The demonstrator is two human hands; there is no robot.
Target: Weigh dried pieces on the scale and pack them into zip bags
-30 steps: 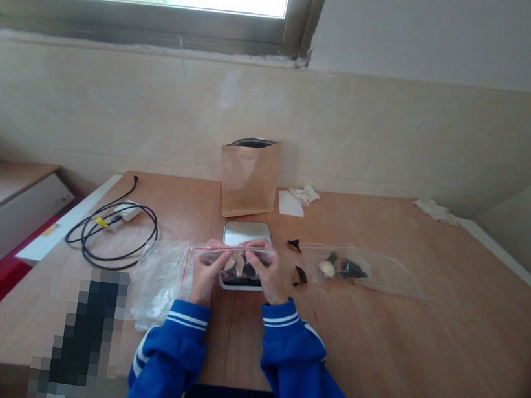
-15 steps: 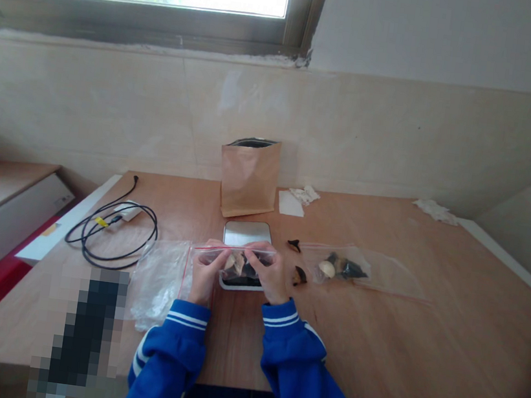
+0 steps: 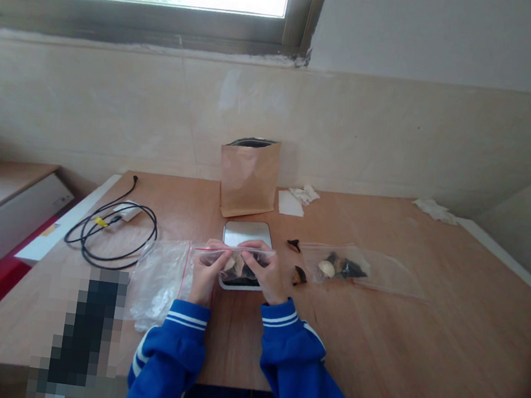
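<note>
Between my two hands is a clear zip bag with a red line along its top edge and pale and dark dried pieces inside. My left hand pinches the top edge at its left part, thumb and fingers pressed together. My right hand pinches the same edge close by on the right. Beneath the bag lies a small scale with a silver plate and white rim, partly hidden. To the right sit two dark brown dried pieces and another filled clear bag.
Flat empty clear bags lie left of my hands. Behind them is a coiled black cable. An opened brown paper pouch stands behind the scale, beside a white card and crumpled tissue. A blurred-out dark object lies front left.
My right hand's fingers have shifted slightly left along the bag's top edge. Everything else stays in place.
</note>
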